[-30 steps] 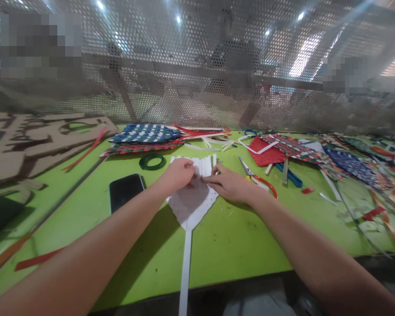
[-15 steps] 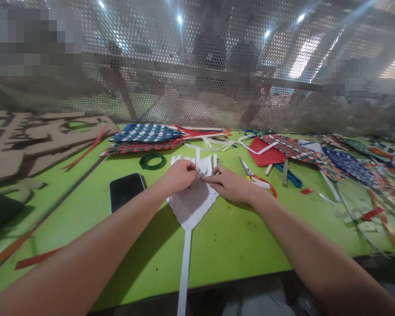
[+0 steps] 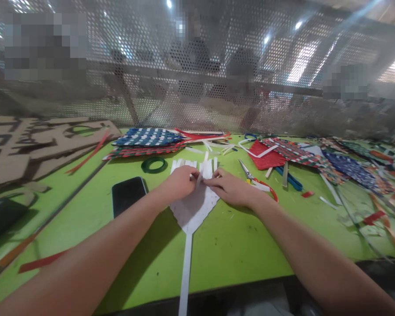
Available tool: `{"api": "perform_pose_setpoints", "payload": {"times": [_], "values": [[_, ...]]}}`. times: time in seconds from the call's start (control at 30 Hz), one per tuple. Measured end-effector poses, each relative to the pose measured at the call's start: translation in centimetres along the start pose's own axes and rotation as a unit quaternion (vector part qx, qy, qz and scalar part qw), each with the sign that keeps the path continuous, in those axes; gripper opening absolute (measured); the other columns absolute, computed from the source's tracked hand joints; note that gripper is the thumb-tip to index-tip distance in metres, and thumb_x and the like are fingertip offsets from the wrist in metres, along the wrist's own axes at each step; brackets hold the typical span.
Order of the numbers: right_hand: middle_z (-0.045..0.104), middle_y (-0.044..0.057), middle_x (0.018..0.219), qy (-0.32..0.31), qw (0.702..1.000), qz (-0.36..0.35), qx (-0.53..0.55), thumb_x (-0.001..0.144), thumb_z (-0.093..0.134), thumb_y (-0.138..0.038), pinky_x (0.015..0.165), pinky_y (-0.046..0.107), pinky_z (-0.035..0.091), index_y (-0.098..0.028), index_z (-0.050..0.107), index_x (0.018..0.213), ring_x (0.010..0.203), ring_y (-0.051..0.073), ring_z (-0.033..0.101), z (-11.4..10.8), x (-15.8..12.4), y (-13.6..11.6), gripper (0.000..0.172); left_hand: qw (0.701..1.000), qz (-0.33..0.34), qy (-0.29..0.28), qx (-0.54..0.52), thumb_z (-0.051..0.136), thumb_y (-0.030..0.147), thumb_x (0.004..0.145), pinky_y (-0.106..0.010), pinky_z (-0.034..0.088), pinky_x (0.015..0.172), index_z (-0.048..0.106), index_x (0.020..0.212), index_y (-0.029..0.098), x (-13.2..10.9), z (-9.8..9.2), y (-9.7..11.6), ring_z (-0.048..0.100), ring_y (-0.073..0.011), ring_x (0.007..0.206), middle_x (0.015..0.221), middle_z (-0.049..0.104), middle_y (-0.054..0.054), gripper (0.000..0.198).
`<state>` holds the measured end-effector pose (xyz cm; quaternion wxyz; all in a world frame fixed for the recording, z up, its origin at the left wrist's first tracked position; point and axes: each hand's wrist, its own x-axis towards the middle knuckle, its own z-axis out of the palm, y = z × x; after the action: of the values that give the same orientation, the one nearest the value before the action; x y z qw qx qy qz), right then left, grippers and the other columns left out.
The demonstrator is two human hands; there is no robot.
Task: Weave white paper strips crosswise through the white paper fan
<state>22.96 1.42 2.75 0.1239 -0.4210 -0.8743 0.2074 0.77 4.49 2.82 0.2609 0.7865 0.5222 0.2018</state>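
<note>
A white woven piece [image 3: 194, 213] lies flat on the green table, its pointed end toward me and one long white strip [image 3: 186, 263] running from it over the table's near edge. Loose white strip ends stick out at its far side. My left hand [image 3: 184, 181] is closed in a pinch on a raised white strip [image 3: 200, 179] above the middle of the weave. My right hand [image 3: 227, 186] rests on the weave's right side, its fingertips bunched beside the same strip; what they grip, if anything, is hidden. Scissors [image 3: 246, 170] with red and yellow handles lie just beyond my right hand.
A phone [image 3: 129, 193] and a green roll of strip [image 3: 153, 165] lie left of the weave. Blue and red woven pieces [image 3: 148, 137] are stacked at the back. Cut cardboard [image 3: 42, 149] covers the left; more woven pieces [image 3: 352, 169] and scraps spread right. A perforated metal screen [image 3: 197, 105] stands behind.
The raised white strip has tipped over toward the right at its far end, and its near part is now lifted between my hands. My left hand has shifted slightly; my right hand stays nearly in place.
</note>
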Motion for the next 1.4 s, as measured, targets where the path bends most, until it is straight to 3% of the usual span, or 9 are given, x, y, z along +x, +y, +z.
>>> {"api": "perform_pose_setpoints", "payload": {"times": [0.33,0.6,0.73,0.8,0.93,1.17,1.3,1.4], "values": [[0.059,0.013,0.119,0.004,1.0,0.005,-0.03,0.108,0.043,-0.024,0.103,0.041,0.045,-0.026,0.068,0.141,0.11,0.024,0.059,0.0,0.0,-0.5,0.042,1.0,0.006,-0.002,0.018,0.063,0.02,0.08,-0.028,0.049,0.07,0.078,0.089,0.019,0.4,0.5,-0.4,0.072,-0.0237,0.081,0.088,0.08,-0.007,0.016],[0.059,0.012,0.117,0.017,0.999,0.003,-0.027,0.107,0.043,-0.02,0.1,0.037,0.046,-0.025,0.068,0.14,0.106,0.023,0.061,-0.2,-0.1,-1.0,0.042,0.999,0.014,0.005,0.041,0.059,0.015,0.082,-0.03,0.047,0.069,0.076,0.086,0.017,0.0,0.6,-0.1,0.071,-0.0245,0.08,0.087,0.078,-0.01,0.018],[0.06,0.014,0.126,0.043,0.999,0.013,-0.031,0.103,0.05,-0.021,0.102,0.038,0.045,-0.019,0.062,0.141,0.11,0.024,0.061,-0.4,-0.2,-0.2,0.04,0.999,0.019,0.008,0.05,0.056,0.008,0.077,-0.03,0.045,0.071,0.075,0.082,0.017,0.0,0.7,-0.2,0.069,-0.0237,0.078,0.085,0.077,-0.009,0.022],[0.063,0.014,0.125,0.069,0.997,0.018,-0.035,0.098,0.059,-0.022,0.099,0.038,0.045,-0.015,0.061,0.136,0.109,0.025,0.061,-0.6,-0.3,0.5,0.039,0.999,0.02,0.006,0.05,0.056,0.006,0.075,-0.031,0.044,0.069,0.074,0.08,0.016,0.1,0.7,-0.4,0.067,-0.0236,0.077,0.084,0.077,-0.009,0.021],[0.068,0.008,0.097,0.072,0.995,0.038,-0.05,0.095,0.063,-0.025,0.077,0.033,0.044,-0.016,0.064,0.109,0.084,0.021,0.058,-0.9,-0.2,1.8,0.016,0.999,0.025,-0.003,0.037,0.057,0.006,0.072,-0.031,0.042,0.066,0.073,0.076,0.016,0.3,0.6,-0.8,0.065,-0.0234,0.074,0.079,0.075,-0.008,0.019],[0.069,0.007,0.096,0.06,0.996,0.013,-0.067,0.097,0.062,-0.021,0.077,0.031,0.041,-0.017,0.068,0.1,0.086,0.021,0.06,-0.7,0.1,1.3,0.007,0.999,0.04,-0.022,-0.004,0.059,0.009,0.072,-0.029,0.042,0.064,0.072,0.073,0.017,0.4,0.2,-1.4,0.065,-0.0214,0.072,0.074,0.074,-0.005,0.016],[0.071,0.009,0.099,0.096,0.992,0.019,-0.076,0.1,0.059,-0.022,0.081,0.033,0.044,-0.017,0.068,0.101,0.09,0.022,0.062,-0.5,0.4,1.4,0.011,0.999,0.039,-0.011,-0.013,0.059,0.008,0.07,-0.029,0.041,0.063,0.071,0.07,0.018,0.5,0.4,-1.6,0.063,-0.0212,0.07,0.072,0.072,-0.005,0.015],[0.073,0.011,0.103,0.156,0.983,0.045,-0.085,0.103,0.054,-0.029,0.083,0.036,0.046,-0.017,0.068,0.105,0.093,0.025,0.065,-0.9,0.4,2.1,0.018,0.999,0.031,0.003,-0.021,0.059,0.008,0.069,-0.029,0.04,0.063,0.071,0.073,0.018,0.6,0.5,-1.8,0.063,-0.0214,0.068,0.071,0.072,-0.005,0.016]]}}
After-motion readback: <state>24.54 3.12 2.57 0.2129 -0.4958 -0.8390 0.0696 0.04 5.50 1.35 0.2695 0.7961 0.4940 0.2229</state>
